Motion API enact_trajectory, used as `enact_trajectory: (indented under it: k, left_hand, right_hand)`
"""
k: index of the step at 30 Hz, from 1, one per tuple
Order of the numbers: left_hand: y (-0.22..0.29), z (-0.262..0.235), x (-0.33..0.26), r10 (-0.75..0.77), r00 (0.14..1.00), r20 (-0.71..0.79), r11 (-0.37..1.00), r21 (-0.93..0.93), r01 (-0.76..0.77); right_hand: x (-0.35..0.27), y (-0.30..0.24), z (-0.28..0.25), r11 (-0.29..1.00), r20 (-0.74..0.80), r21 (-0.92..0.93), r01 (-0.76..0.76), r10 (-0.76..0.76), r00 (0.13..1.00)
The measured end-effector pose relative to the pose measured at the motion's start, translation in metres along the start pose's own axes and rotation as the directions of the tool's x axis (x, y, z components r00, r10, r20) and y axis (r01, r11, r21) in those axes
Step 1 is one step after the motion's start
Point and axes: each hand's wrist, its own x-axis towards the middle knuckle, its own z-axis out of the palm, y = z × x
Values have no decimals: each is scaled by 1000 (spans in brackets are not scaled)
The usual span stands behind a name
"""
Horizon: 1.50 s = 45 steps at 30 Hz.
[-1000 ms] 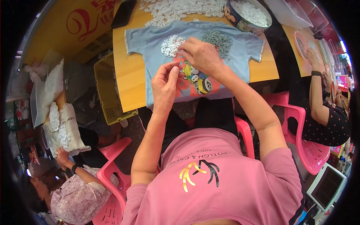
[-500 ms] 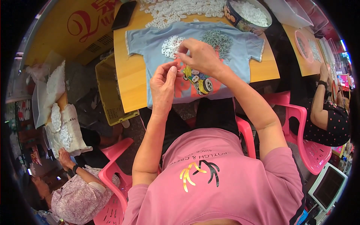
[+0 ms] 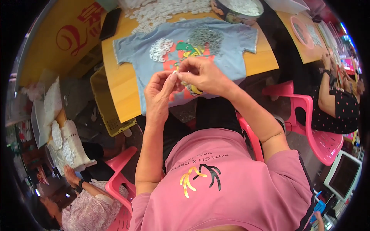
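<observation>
My left hand (image 3: 157, 94) and my right hand (image 3: 204, 77) meet at the fingertips above a light blue T-shirt (image 3: 231, 48) spread over the table. Between the pinched thumb and fingers of the left hand shows a small white plastic piece (image 3: 175, 72). The right fingers are closed in a pinch against it; what else they hold, if anything, is hidden. Just beyond the hands, on the shirt, lie a heap of small white plastic pieces (image 3: 160, 49) and, to its right, a heap of thin grey metal pieces (image 3: 206, 40) resembling nails.
More white pieces (image 3: 162, 13) cover the table's far side, beside a round tin (image 3: 243, 11) filled with white pieces. A black phone (image 3: 110, 24) lies at the far left corner. A yellow crate (image 3: 106, 104) stands left of the table. People sit on both sides, near pink chairs (image 3: 308, 115).
My right hand has come back from the white heap to my left fingertips, where a white piece now shows. The whole view has shifted slightly.
</observation>
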Motion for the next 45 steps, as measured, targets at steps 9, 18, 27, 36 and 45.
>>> enact_trajectory:
  k: [9,18,27,36,45]
  left_hand:
    - [3,-3,-14,-134,981,140,990,64,126]
    - [-6,-5,-12,-138,987,88,988,79,131]
    - [-3,-1,-12,-152,984,96,987,62,147]
    - [-4,-1,-12,-142,984,108,988,73,135]
    - [4,2,-12,-119,988,95,988,-87,128]
  right_hand:
    - [-44,2,-33,833,-176,-529,163,-296,939]
    - [-33,18,-87,513,-122,-851,112,-401,908]
    - [2,20,-81,342,43,-922,182,-378,925]
    - [14,17,-72,77,261,-947,312,-384,886]
    - [5,-12,-67,765,-66,-620,175,-272,960]
